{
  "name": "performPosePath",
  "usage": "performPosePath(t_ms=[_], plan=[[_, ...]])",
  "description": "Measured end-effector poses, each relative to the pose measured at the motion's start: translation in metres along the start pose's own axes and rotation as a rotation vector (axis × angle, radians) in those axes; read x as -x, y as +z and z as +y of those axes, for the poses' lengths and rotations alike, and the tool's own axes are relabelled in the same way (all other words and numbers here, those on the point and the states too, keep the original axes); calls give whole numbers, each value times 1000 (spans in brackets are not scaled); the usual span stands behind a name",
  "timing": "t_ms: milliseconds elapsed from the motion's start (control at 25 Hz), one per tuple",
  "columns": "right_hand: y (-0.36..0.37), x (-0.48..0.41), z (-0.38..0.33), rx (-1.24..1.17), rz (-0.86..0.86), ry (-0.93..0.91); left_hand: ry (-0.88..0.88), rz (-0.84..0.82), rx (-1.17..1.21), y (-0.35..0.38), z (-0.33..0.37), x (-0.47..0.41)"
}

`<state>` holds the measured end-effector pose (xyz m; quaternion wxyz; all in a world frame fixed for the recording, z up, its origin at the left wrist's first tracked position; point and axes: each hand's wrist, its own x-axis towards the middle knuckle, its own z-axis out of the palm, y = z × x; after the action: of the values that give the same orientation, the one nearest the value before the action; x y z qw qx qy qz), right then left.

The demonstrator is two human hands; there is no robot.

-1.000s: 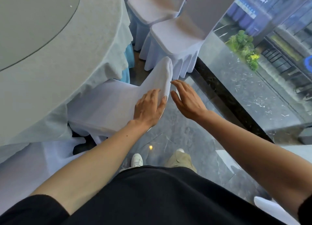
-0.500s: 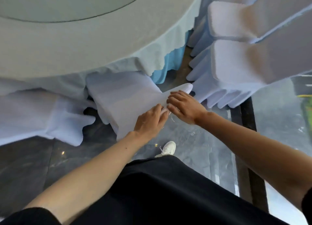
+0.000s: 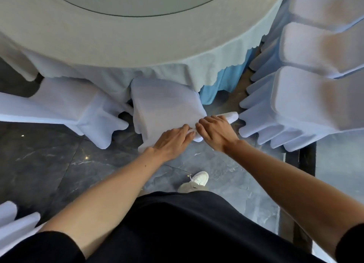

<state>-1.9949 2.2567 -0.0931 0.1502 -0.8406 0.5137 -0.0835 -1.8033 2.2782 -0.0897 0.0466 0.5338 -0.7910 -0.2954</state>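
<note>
Head: left grip [image 3: 173, 139] flat on chair [image 3: 165, 105] at 12 o'clock, right grip [image 3: 216, 133] curled over it; tucked under bench [image 3: 137, 45], I'd just straighten.

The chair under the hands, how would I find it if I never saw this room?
Start at the big round table with the pale cloth. At its near edge, straight ahead, one white-covered chair has its seat tucked under the cloth. Unlike the covered chairs beside it, its backrest top has the left hand and right hand on it.
</note>
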Motion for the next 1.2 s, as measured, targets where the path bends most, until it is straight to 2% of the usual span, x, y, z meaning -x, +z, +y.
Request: performPosePath(t_ms=[160, 320, 440, 600, 720, 960, 1080, 1200], plan=[[27, 39, -45, 9, 38, 106, 92, -67, -25, 2, -14, 47], [67, 68, -134, 13, 170, 207, 168, -129, -70, -7, -57, 118], [86, 76, -184, 7, 264, 200, 179, -109, -130, -16, -87, 156], [103, 75, -246, -32, 208, 214, 130, -62, -185, -28, -134, 202], [118, 88, -284, -26, 182, 194, 96, 51, -152, -28, -155, 244], [121, 105, -284, -13, 108, 198, 55, 193, -128, -12, -146, 267], [114, 119, -268, -21, 46, 179, -58, 291, -185, 2, -139, 264], [113, 132, -250, -68, -29, 165, -184, 403, -84, 11, -135, 264]])
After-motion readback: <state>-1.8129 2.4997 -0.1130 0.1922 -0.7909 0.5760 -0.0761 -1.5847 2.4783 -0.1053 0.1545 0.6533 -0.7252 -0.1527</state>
